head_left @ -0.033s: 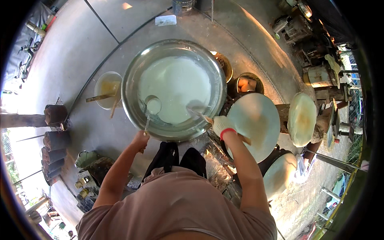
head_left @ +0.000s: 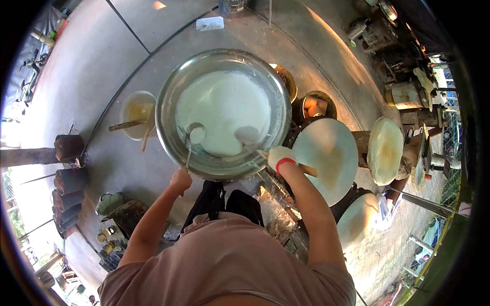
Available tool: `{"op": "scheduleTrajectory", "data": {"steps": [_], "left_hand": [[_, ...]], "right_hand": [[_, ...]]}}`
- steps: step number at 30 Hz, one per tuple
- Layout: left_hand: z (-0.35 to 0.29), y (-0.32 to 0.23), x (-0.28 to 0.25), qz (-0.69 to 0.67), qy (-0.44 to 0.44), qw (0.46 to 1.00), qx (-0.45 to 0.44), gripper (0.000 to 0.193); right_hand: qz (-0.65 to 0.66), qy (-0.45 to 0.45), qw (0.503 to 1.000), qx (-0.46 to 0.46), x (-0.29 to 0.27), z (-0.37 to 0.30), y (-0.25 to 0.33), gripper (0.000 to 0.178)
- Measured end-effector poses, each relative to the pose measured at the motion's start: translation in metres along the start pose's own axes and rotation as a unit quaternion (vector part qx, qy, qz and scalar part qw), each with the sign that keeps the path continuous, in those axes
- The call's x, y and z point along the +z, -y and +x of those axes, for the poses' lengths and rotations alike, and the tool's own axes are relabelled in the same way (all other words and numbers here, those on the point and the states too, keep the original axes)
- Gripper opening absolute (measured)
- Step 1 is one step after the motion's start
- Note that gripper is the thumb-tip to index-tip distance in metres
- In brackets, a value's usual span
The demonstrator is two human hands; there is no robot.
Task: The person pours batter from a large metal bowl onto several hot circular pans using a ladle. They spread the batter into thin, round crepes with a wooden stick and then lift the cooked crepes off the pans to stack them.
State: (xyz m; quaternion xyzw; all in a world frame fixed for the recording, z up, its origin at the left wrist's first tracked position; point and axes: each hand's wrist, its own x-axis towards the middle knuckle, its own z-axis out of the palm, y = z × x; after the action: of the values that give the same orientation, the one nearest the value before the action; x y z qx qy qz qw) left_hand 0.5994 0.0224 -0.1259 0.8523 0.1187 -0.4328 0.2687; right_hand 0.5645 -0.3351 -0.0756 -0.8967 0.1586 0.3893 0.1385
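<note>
A wide steel basin (head_left: 171, 94) holds white liquid batter (head_left: 219, 107). My left hand (head_left: 180, 180), bare, is closed around the handle of a metal ladle (head_left: 197, 135), whose round bowl rests in the batter at the basin's near left. On my right hand (head_left: 282, 157) is a white glove with a red cuff. It grips a second ladle (head_left: 248, 135) by its wooden handle, over the basin's near right rim. This ladle's round head is at the batter; whether it is dipped in, I cannot tell. The fingertips of the right hand are partly hidden.
Right of the basin stands a round, pale, flat-topped steamer (head_left: 326, 148), with another round top (head_left: 357, 219) nearer. A pale round lid (head_left: 385, 151) lies beyond. A pot (head_left: 319, 104) with orange-brown pieces stands behind. To the left, a white bucket (head_left: 126, 115) holds wooden sticks.
My right hand has shifted slightly left and toward the basin, and its ladle's round head now shows more plainly. My left hand and its ladle have barely moved.
</note>
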Motion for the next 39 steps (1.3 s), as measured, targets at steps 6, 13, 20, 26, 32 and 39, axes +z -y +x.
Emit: {"op": "scheduleTrajectory", "data": {"steps": [6,13,20,26,32,39], "left_hand": [[0.063,0.038,0.048,-0.012,0.09,0.995,0.036,0.023],[-0.032,-0.076,-0.048,-0.333,0.199,0.906,0.168,0.012],[0.076,-0.075,-0.01,-0.199,0.183,0.961,0.065,0.011],[0.121,-0.043,0.046,-0.351,0.317,0.881,-0.01,0.013],[-0.002,-0.119,-0.036,-0.502,0.374,0.779,0.034,0.012],[-0.119,-0.245,-0.161,-0.432,0.244,0.793,0.353,0.018]], "right_hand": [[0.147,0.024,0.986,-0.08,0.084,0.031,0.043,0.037],[0.675,-0.082,0.734,-0.008,0.05,-0.016,0.043,0.031],[0.45,0.037,0.892,0.007,0.039,0.021,0.016,0.028],[0.651,0.053,0.752,0.089,0.092,0.041,0.042,0.021],[0.754,-0.02,0.652,0.078,0.049,-0.003,0.08,0.023],[0.78,-0.144,0.587,-0.163,-0.144,-0.129,0.103,0.016]]}}
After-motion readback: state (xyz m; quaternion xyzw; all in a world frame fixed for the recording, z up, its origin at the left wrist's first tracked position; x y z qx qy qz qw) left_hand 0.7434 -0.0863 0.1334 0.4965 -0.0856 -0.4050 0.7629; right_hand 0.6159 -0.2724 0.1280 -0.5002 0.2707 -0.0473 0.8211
